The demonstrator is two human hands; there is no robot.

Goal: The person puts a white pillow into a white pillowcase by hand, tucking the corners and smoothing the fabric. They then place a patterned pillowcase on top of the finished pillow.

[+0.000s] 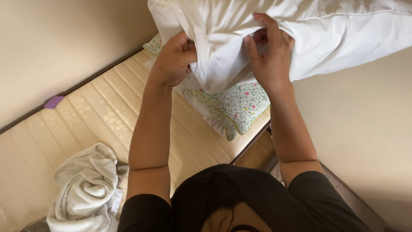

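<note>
The work in hand looks like drawing a white pillowcase (223, 64) around a white pillow (343, 30), and doing it well probably means keeping both hands on the open edge of the cloth at the same height, tugging evenly so the case slides on straight and no corner of the pillow bunches inside. The pillow is held up in the air at the top of the view, above the bed, with the loose cloth of the case hanging down between the two hands. The left hand (174, 58) is curled into a loose fist, its fingers closed on a fold of the pillowcase, the wrist bent slightly inward. The right hand (270, 53) grips the cloth from the other side, thumb and fingers pinching a gathered edge while the forefinger stretches up along the fabric. Both forearms are raised and nearly parallel, elbows bent and close to the body. Below lies a bare, cream quilted mattress (98, 111) with a flower-patterned pillow (236, 105) at its head, a crumpled white towel (86, 189) near the person and a small purple tag (53, 102) at the mattress edge.
</note>
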